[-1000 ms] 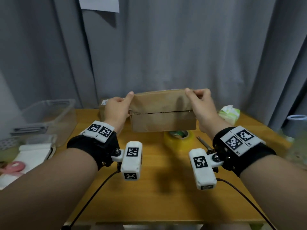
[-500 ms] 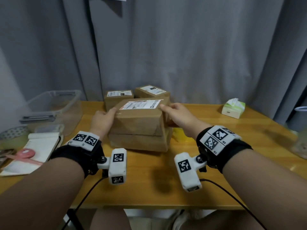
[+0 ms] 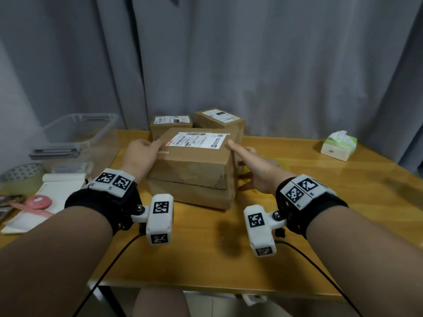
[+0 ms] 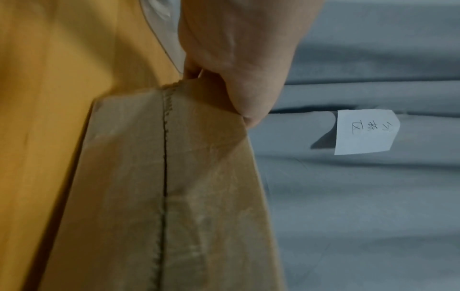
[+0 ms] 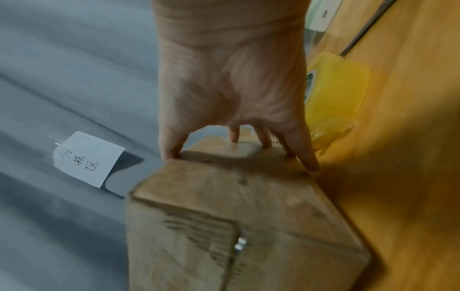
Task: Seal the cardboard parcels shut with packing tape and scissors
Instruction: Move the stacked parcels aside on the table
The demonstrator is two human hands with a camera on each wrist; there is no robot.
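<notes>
Head view, parcel: the front cardboard parcel (image 3: 194,168) rests on the wooden table (image 3: 320,213), label side up, with its open seam running along the near face.
Head view, left hand: the left hand (image 3: 142,154) presses the parcel's left end, thumb on the top edge; how far the other fingers wrap round cannot be told here.
Head view, right hand: the right hand (image 3: 254,170) lies against the right end, fingers spread and nearly straight, index tip at the top corner.
Head view, beyond the fingers: two more parcels (image 3: 196,121) stand just behind the fingertips; the yellow tape roll (image 3: 278,162) peeks out just past the right hand.
Left wrist view: the thumb and curled fingers (image 4: 239,78) pinch the parcel's far corner; the seam (image 4: 164,157) runs from the fingers toward the camera, untaped.
Right wrist view: the fingertips (image 5: 234,135) rest splayed on the far end of the parcel, not clenched; the tape roll (image 5: 333,94) is just beside the little finger and a dark thin tool, probably the scissors (image 5: 361,31), lies further off.
Doing it well: judging by this, square the parcel so the seam faces an easy reach, hold it with the left hand, and free the right for the tape.
</notes>
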